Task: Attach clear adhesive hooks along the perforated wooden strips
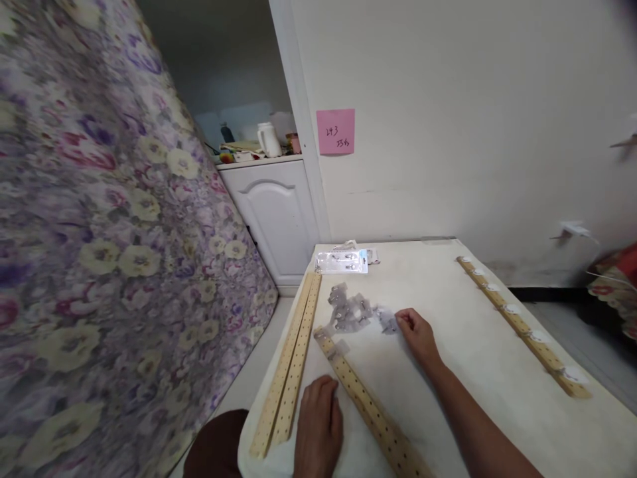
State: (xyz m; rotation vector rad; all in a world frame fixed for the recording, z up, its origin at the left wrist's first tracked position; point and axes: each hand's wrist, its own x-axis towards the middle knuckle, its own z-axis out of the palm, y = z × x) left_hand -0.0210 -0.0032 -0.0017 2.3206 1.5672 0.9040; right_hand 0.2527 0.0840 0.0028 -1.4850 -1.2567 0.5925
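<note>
My right hand [418, 335] reaches to the middle of the table with its fingertips pinched at the edge of a small clear plastic packet [385, 320]. To the left lies a loose cluster of similar packets [348, 312] with small metal pieces. My left hand [318, 425] rests back up on the table, fingers loosely bent, with nothing visible in it. Just right of it lies a wooden strip with holes [368, 401]. Near this strip's far end, a clear packet [341, 348] with a metal piece sits on it.
Two more perforated wooden strips [288, 365] lie along the table's left edge. At the right, another strip [522, 325] carries several whitish clear pieces. Clear blister packaging [341, 261] lies at the back. A floral curtain [124, 232] hangs left; a wall stands behind.
</note>
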